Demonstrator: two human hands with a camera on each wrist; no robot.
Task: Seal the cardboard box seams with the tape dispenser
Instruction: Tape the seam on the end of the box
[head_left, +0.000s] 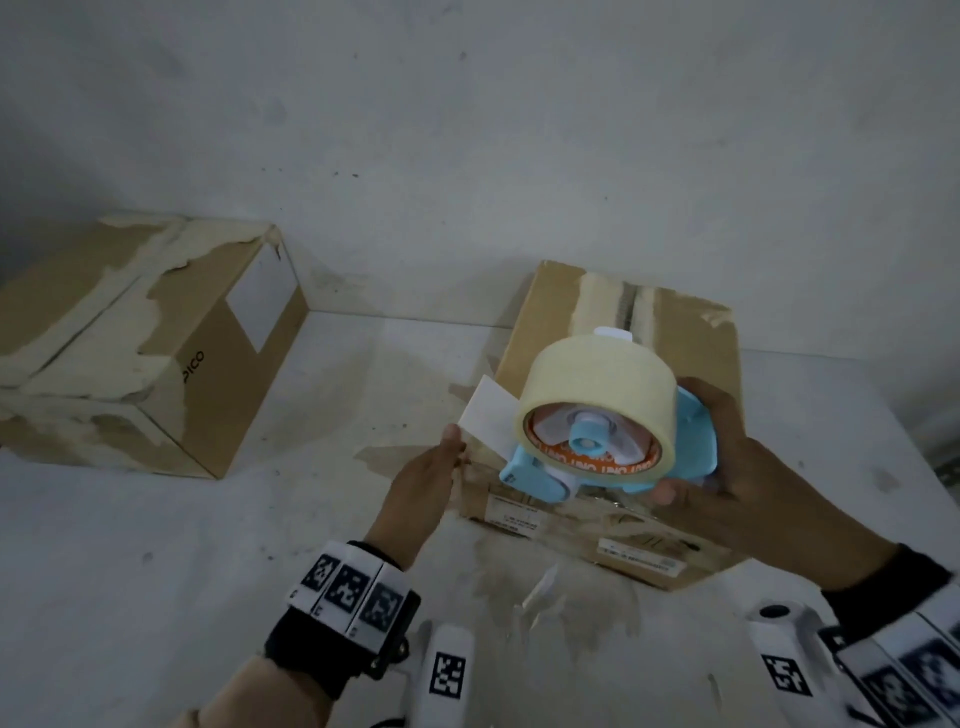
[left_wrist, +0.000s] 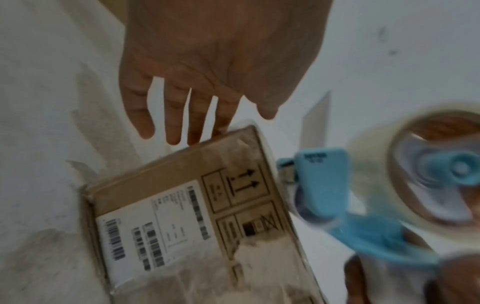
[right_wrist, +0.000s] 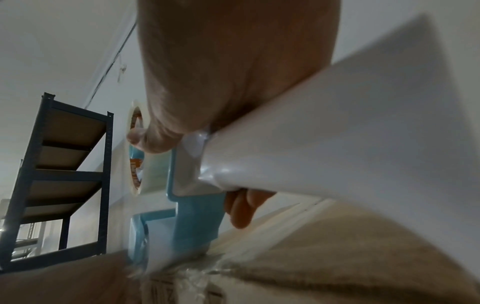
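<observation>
A brown cardboard box (head_left: 691, 364) with a torn, taped-over top lies on the white table at the right. Just above its near left part my right hand (head_left: 727, 467) grips the handle of a blue tape dispenser (head_left: 691, 441) carrying a wide beige tape roll (head_left: 597, 384). A loose tail of tape (head_left: 488, 410) sticks out to the left of the roll. My left hand (head_left: 431, 478) is at the box's left near corner. In the left wrist view its straight fingers (left_wrist: 194, 127) touch the edge of the box (left_wrist: 182, 216), apart from the dispenser (left_wrist: 324, 185).
A second, larger cardboard box (head_left: 140, 338) with peeled surfaces sits at the back left against the grey wall. Tape scraps (head_left: 540, 587) lie on the stained table (head_left: 156, 545) in front of the box. In the right wrist view a dark metal shelf (right_wrist: 64, 174) stands beyond.
</observation>
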